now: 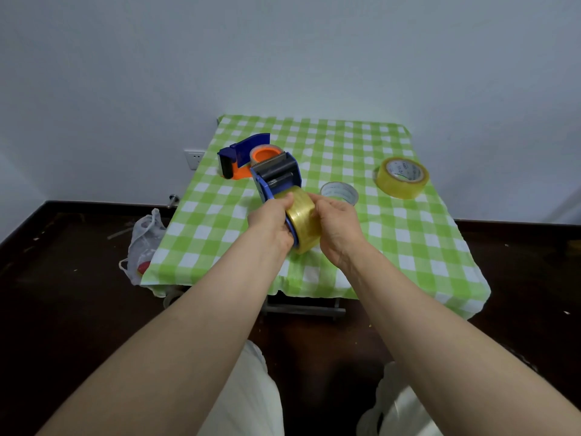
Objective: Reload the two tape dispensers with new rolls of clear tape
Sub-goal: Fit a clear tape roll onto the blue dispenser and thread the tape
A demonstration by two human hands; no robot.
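I hold a blue tape dispenser [277, 177] above the middle of the table, its toothed cutter end pointing away from me. A yellowish clear tape roll [304, 222] sits on its hub. My left hand [272, 222] grips the dispenser's handle side. My right hand [337, 222] presses on the roll's right face. A second dispenser [242, 155], blue and orange with an almost spent roll on its orange hub, lies at the back left. A full clear roll [402, 177] rests at the right.
An empty tape core [339, 192] lies just beyond my right hand. The green-and-white checked cloth [408, 247] covers a small table against a white wall. A white mesh bag [143, 243] hangs by the table's left edge. Dark floor surrounds it.
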